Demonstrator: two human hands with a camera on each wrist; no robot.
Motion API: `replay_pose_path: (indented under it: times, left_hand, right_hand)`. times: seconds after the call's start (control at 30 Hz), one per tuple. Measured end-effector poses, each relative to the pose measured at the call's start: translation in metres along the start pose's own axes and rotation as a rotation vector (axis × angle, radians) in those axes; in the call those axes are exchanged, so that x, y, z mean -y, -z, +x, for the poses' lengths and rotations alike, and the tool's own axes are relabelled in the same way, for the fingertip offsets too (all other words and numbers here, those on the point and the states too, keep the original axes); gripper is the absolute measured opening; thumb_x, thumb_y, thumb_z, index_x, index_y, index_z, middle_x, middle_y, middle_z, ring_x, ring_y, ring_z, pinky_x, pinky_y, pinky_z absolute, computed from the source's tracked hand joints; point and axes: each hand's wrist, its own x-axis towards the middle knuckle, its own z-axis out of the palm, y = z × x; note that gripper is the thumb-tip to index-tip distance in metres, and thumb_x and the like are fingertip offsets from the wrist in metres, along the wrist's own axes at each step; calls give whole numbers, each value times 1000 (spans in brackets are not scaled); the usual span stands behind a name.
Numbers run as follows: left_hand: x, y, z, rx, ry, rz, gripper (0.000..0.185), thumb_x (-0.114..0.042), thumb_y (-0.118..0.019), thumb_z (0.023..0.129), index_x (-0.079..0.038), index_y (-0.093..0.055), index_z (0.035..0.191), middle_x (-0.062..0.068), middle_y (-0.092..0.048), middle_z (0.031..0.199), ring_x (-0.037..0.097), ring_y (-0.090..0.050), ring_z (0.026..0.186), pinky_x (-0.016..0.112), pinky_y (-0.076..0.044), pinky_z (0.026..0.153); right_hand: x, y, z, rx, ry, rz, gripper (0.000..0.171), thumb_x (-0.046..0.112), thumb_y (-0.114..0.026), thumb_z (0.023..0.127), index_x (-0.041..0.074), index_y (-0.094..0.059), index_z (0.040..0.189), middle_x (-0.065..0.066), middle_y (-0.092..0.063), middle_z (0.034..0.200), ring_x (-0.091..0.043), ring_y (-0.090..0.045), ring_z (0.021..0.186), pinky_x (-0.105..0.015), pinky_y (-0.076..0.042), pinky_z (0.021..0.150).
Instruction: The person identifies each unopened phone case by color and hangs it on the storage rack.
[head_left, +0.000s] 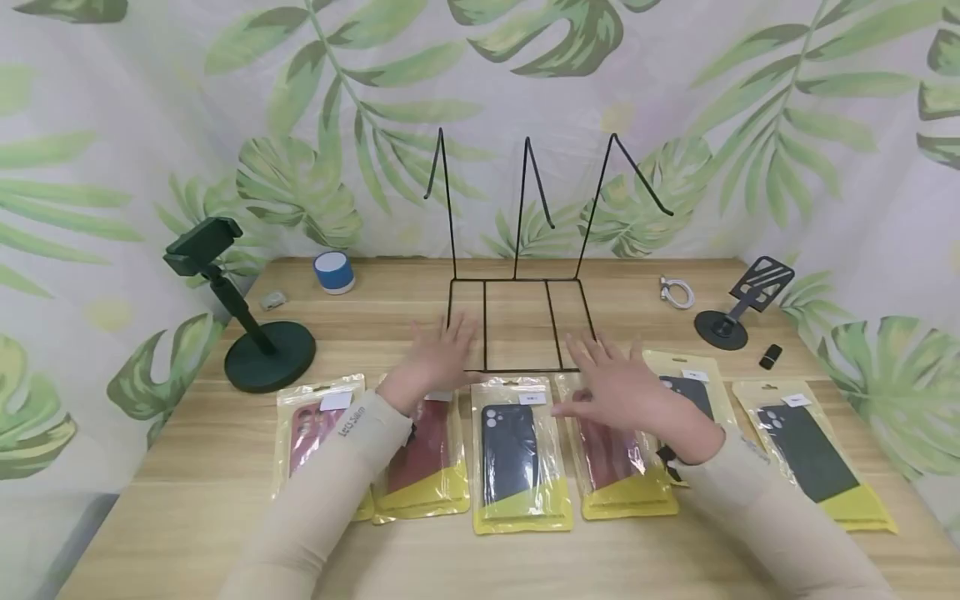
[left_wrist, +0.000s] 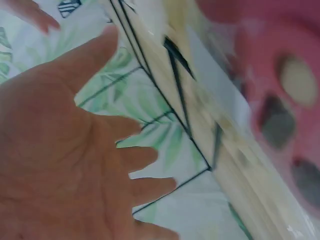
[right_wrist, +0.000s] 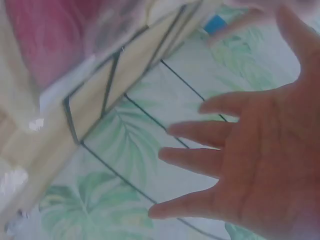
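Wooden table [head_left: 187,517]: bagged phone cases [head_left: 522,454]; left hand [head_left: 438,360], right hand [head_left: 622,385] spread, empty.

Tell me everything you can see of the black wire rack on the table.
The black wire rack is thin dark metal rod: a flat rectangular base split into three bays, with three uprights rising at the back, each bent over into a hook. It stands upright at mid-table, nothing hung on it. Both open hands hover near its front edge; contact is unclear.

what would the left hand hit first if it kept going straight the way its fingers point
Probably the black wire rack. The left hand, fingers spread and holding nothing, points away from the person toward the rack's base frame, just ahead of the fingertips. Its height above the table is unclear, so it might pass over the low wire.
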Motion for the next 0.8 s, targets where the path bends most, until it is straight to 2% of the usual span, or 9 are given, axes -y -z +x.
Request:
replay_pose_path:
  times: [0.07,0.2,0.33,0.47,0.57,0.7,0.8]
  left_hand:
    - [7,0,3,28,12,3,95,-60,-56,93,-9,-13,160,21,-6,166,48,-14,150,78,-4,113]
    - [19,-4,7,71,46,-90,91,-54,-62,92,-5,-22,158,25,-13,164,50,-16,149,72,-8,118]
    - [25,-9,9,117,74,-194,92,-51,-62,93,-2,-20,157,24,-12,164,49,-13,150,65,-7,121]
    - [24,-10,12,118,68,-180,94,-51,-60,94,5,-17,156,26,-15,163,48,-16,149,66,-8,121]
    - [23,-11,13,117,68,-177,95,-49,-59,95,10,-15,154,28,-15,162,48,-17,149,63,-11,122]
    - [24,-13,13,163,111,-262,96,-47,-57,97,11,-7,154,26,-5,164,45,-8,151,53,-9,125]
    - [24,-13,13,163,121,-284,93,-45,-54,98,11,-6,153,26,-4,164,44,-6,152,51,-9,125]
  right_hand:
    - [-7,3,-7,-8,-4,-15,107,78,-51,84,10,-18,160,-19,-24,163,-47,-20,149,-80,-5,110]
    - [-22,5,-24,-6,-37,-9,95,71,-52,89,8,-28,157,-22,-34,158,-49,-22,147,-81,-2,110]
    - [-45,6,-41,11,-95,10,85,61,-53,94,6,-32,155,-24,-38,155,-52,-22,146,-82,-3,108]
    - [-76,4,-56,28,-165,35,86,62,-51,95,2,-33,153,-27,-38,154,-55,-25,143,-85,-6,104]
    - [-102,-1,-66,40,-227,52,87,59,-51,96,-5,-33,151,-32,-38,151,-57,-33,138,-82,-19,104]
    - [-137,-9,-82,95,-324,81,82,45,-53,100,-19,-28,145,-43,-37,143,-60,-42,127,-71,-40,99]
    - [-167,-14,-96,136,-393,89,78,36,-52,100,-27,-27,139,-49,-41,134,-62,-48,118,-66,-48,91]
